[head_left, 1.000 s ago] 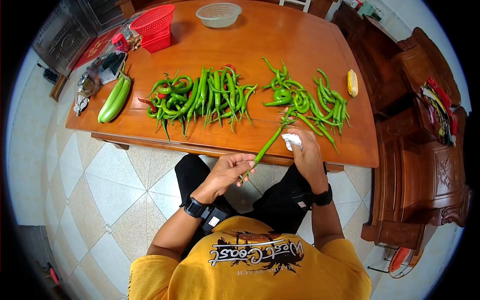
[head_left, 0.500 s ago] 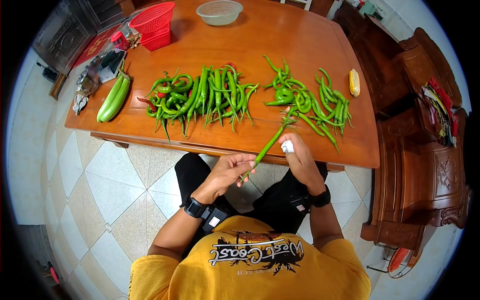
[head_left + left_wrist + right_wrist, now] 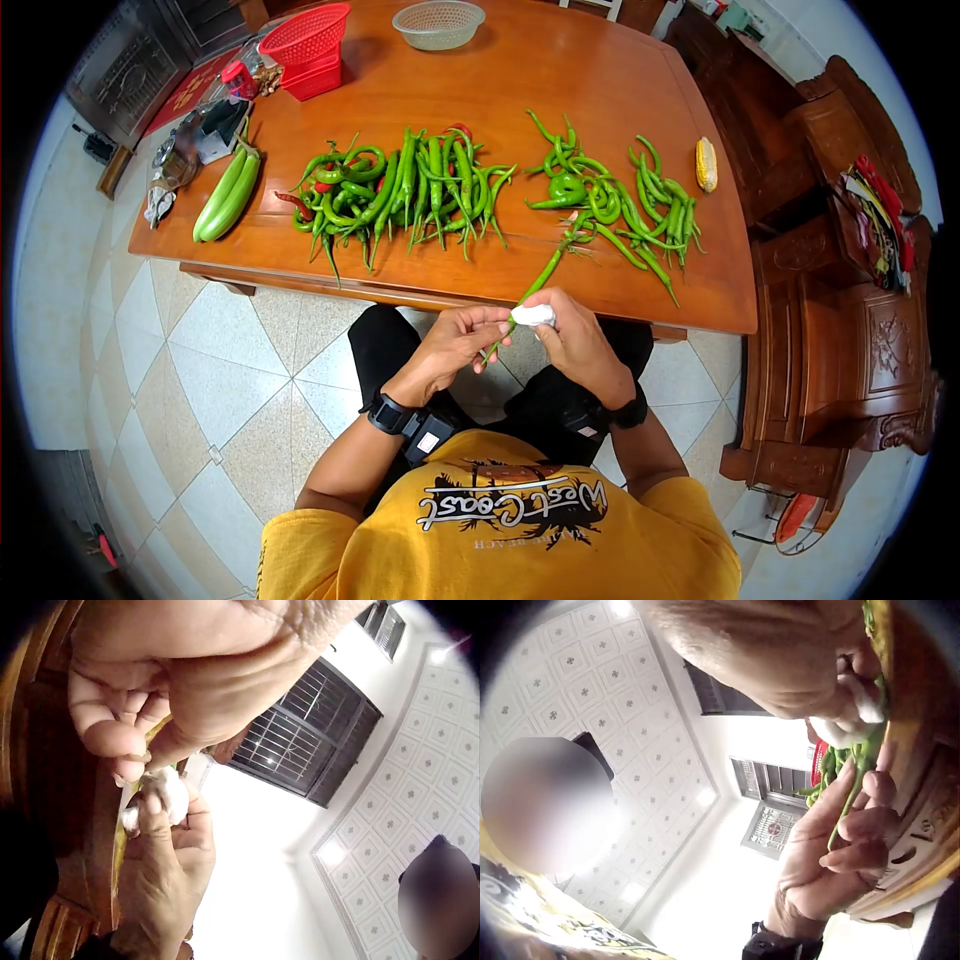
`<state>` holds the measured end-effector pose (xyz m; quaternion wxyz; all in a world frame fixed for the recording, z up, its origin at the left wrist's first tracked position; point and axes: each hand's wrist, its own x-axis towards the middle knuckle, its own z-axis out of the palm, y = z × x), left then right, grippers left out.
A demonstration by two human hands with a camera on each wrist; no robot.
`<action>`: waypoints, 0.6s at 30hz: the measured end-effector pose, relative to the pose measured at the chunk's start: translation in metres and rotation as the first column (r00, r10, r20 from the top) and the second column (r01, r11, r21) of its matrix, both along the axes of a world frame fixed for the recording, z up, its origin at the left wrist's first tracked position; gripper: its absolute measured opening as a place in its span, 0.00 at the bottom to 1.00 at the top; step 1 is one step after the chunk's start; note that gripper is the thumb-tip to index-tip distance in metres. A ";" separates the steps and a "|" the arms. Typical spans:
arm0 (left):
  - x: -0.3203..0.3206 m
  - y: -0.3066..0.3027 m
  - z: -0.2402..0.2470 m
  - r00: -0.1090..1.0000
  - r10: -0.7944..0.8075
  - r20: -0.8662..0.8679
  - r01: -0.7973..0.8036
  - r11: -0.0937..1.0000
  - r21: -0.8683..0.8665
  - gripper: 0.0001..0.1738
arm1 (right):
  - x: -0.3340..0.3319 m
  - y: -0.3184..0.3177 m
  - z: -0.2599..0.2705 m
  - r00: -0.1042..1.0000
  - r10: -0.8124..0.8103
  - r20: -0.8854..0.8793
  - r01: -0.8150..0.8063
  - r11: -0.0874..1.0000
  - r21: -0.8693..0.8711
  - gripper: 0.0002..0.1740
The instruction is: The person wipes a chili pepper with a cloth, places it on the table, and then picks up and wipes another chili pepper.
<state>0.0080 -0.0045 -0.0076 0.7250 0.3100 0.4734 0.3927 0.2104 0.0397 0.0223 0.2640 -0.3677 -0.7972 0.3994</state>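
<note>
1. Right hand (image 3: 580,342), apart from the left half a second ago, is now close against it, bringing the white wad (image 3: 533,315) back over the pepper (image 3: 543,274); the left hand (image 3: 450,350) is about where it was
2. Left hand: thumb and fingers pinch the pepper by its narrow near end, probably to steady it and leave most of its length bare
3. Right hand: thumb and fingers pinch the wad against the pepper, just beside the left fingertips; bunched small like that, it likely gives a soft grip or a wiping pad. Cloth or paper, I cannot tell
4. Pepper: slanting away from the lap, its far end over the front edge of the counter (image 3: 560,70), beside the right pile (image 3: 568,188); whether it touches those peppers is unclear
5. Beyond the hands: the right pile lies in loose clusters, the left pile (image 3: 404,185) is denser with some red showing; the gap between perhaps keeps two lots apart, both within reach
6. Farther out: corn (image 3: 707,165) at the right edge, two eggplants (image 3: 228,198) at the left, red baskets (image 3: 312,85) and a pale colander (image 3: 438,27) toward the far side, perhaps parked there to leave working room
</note>
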 end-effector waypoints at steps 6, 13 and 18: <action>0.000 -0.002 0.000 1.000 -0.019 0.008 0.018 1.000 0.003 0.19 | 0.003 0.019 -0.010 0.985 -0.146 -0.095 0.162 0.966 0.199 0.19; 0.002 -0.007 -0.001 0.999 -0.034 0.014 0.034 0.999 0.010 0.19 | 0.010 0.024 -0.014 0.986 -0.152 -0.073 0.165 0.958 0.234 0.23; 0.003 -0.008 0.004 0.997 -0.074 0.003 0.074 0.997 0.020 0.16 | -0.002 0.002 0.000 0.994 0.008 -0.107 0.002 0.996 0.092 0.20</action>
